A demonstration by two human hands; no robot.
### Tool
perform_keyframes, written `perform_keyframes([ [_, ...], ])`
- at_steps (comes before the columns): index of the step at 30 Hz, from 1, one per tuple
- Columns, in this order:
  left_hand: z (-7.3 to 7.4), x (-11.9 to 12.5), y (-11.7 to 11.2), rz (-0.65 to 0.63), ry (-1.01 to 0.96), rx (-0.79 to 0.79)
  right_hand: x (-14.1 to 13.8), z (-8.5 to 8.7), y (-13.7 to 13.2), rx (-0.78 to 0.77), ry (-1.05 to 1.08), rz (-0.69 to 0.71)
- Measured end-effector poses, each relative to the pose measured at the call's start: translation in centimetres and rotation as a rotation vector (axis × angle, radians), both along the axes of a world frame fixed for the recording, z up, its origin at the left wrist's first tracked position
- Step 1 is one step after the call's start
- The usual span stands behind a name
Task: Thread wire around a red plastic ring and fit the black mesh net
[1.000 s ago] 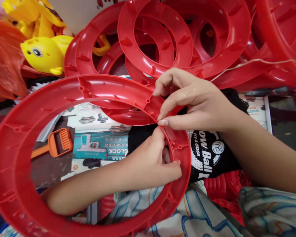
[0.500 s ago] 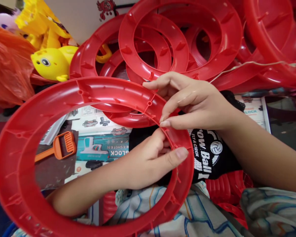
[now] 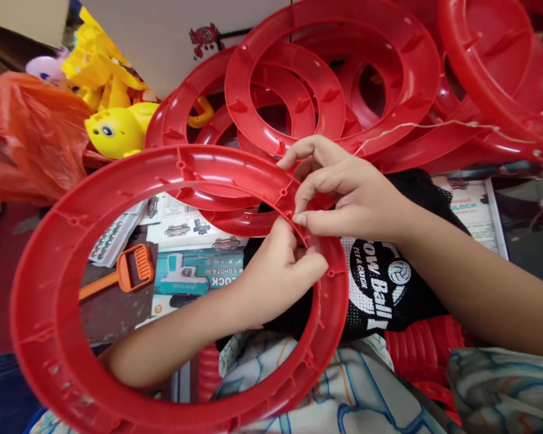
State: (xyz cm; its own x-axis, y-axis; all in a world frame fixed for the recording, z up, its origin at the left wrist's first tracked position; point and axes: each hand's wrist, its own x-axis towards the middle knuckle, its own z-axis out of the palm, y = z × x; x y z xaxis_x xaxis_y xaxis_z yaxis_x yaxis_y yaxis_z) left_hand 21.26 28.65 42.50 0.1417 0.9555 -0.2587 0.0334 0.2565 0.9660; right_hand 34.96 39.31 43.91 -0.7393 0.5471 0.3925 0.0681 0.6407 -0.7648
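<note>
A large red plastic ring (image 3: 40, 289), ribbed on its upper face, is tilted in front of me. My left hand (image 3: 280, 277) reaches up through its opening and is closed on the right part of the inner rim, thumb bent over it. My right hand (image 3: 344, 199) comes from the right, with thumb and index fingertip pinched together at the same rim, just above the left hand. A thin pale cord (image 3: 407, 125) runs from behind the right hand toward the right; thin strands also show along the inner rim. What lies between the pinching fingertips is mostly hidden.
More red rings (image 3: 330, 120) are heaped behind. Yellow toys (image 3: 122, 129) and an orange plastic bag (image 3: 31, 138) are at the left. Below lie an orange toy scoop (image 3: 133, 268), a printed box (image 3: 181, 271), a black printed bag (image 3: 375, 283) and a dark-screened device (image 3: 525, 223).
My left thumb has bent inward from its stretched position over the rim. The right hand keeps its pinch at the rim. The view has shifted slightly, and the ring's left side appears farther right.
</note>
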Motion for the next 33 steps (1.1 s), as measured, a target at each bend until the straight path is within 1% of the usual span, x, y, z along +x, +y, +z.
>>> perform_keyframes([
  [3,0.1,-0.7,0.2,-0.11,0.036,0.029,0.1,0.2,-0.1,0.01,0.047,-0.033],
  [7,0.0,-1.4,-0.4,-0.22,-0.02,-0.017,0.3,0.6,-0.3,0.028,0.073,0.054],
  [11,0.0,-1.7,-1.2,-0.321,-0.011,-0.056,0.2,0.8,-0.2,-0.004,0.023,0.122],
  [14,0.2,-1.6,-1.3,-0.403,-0.002,-0.051,0.2,0.7,-0.1,-0.063,0.005,0.136],
  [17,0.1,-1.4,-1.2,-0.441,-0.029,-0.088,0.3,0.7,0.1,-0.081,-0.041,0.135],
  [21,-0.4,-1.3,-1.8,-0.408,-0.103,-0.145,0.5,0.9,0.2,-0.072,-0.083,0.147],
  [24,-0.7,-1.0,-2.6,-0.349,-0.214,-0.162,0.6,1.1,0.1,-0.086,-0.076,0.148],
  [27,-1.0,-0.5,-3.1,-0.231,-0.387,-0.159,0.6,1.2,0.0,-0.079,-0.057,0.151],
  [30,-1.4,-0.2,-3.1,-0.087,-0.563,-0.103,0.6,1.2,0.1,-0.064,-0.057,0.172],
  [31,-1.5,-0.1,-3.0,-0.036,-0.596,-0.078,0.6,1.1,0.1,-0.061,-0.065,0.178],
  [33,-1.6,0.0,-2.7,0.052,-0.598,-0.047,0.6,1.1,0.1,-0.052,-0.083,0.184],
])
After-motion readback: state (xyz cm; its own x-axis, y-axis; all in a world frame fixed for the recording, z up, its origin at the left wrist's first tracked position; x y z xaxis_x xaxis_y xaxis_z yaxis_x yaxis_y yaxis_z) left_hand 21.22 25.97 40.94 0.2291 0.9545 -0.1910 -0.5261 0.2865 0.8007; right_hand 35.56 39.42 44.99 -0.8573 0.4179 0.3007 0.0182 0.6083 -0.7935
